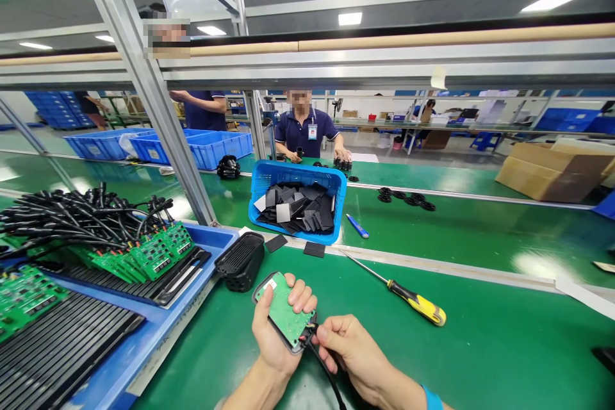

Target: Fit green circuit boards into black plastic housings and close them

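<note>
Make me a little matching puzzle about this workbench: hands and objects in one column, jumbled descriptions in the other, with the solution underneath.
Column one
1. Left hand
2. Screwdriver
3. Blue basket
4. Right hand

Column two
A. Holds many flat dark pieces
B. Has fingers at the wired end of a black cable
C. Grips a green circuit board
D. Yellow and black, lying on the green bench

Pairs: 1-C, 2-D, 3-A, 4-B

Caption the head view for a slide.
Left hand holds a green circuit board, right hand at its black cable, a screwdriver on the bench.
</note>
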{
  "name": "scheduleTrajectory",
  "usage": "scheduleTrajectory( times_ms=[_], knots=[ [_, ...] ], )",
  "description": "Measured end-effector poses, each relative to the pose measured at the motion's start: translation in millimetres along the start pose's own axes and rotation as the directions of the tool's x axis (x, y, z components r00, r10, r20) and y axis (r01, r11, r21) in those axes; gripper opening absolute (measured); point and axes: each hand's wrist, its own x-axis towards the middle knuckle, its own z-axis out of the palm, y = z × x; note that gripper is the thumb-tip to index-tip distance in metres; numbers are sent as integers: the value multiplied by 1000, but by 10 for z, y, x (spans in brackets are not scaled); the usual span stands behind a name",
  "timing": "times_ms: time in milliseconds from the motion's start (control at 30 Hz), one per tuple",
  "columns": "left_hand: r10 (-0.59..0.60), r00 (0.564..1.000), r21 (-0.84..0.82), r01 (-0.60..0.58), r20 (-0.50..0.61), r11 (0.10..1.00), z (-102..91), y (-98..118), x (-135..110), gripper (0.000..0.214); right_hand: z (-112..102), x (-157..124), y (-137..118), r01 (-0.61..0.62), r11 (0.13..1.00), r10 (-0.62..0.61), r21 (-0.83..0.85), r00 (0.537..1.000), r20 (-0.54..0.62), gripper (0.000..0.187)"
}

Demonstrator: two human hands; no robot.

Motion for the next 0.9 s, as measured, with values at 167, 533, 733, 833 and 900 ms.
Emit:
scheduleTrajectory(
  times_ms=[167, 533, 733, 833, 900],
  knots=[
    [46, 980, 323, -108, 194, 940, 49, -8, -14, 26, -12, 18, 12, 29, 996, -33, -83, 999, -42, 48],
    [-115, 961, 376, 12, 252, 927, 13, 42, -13, 33, -30, 16, 58, 48, 992, -43, -119, 998, 47, 48],
    [-210, 970, 211, 181, 125, 960, -109, 78, 76, 34, -16, 30, -38, 140, 990, -130, -13, 946, 297, 47],
    [-234, 971, 342, 203, 51, 917, -193, 71, 95, 45, -15, 26, -39, 106, 991, -126, 81, 936, 329, 53],
    [-283, 958, 424, 274, -43, 863, -257, 79, 131, 60, -59, 50, -11, 65, 986, -116, 156, 930, 349, 54]
  ],
)
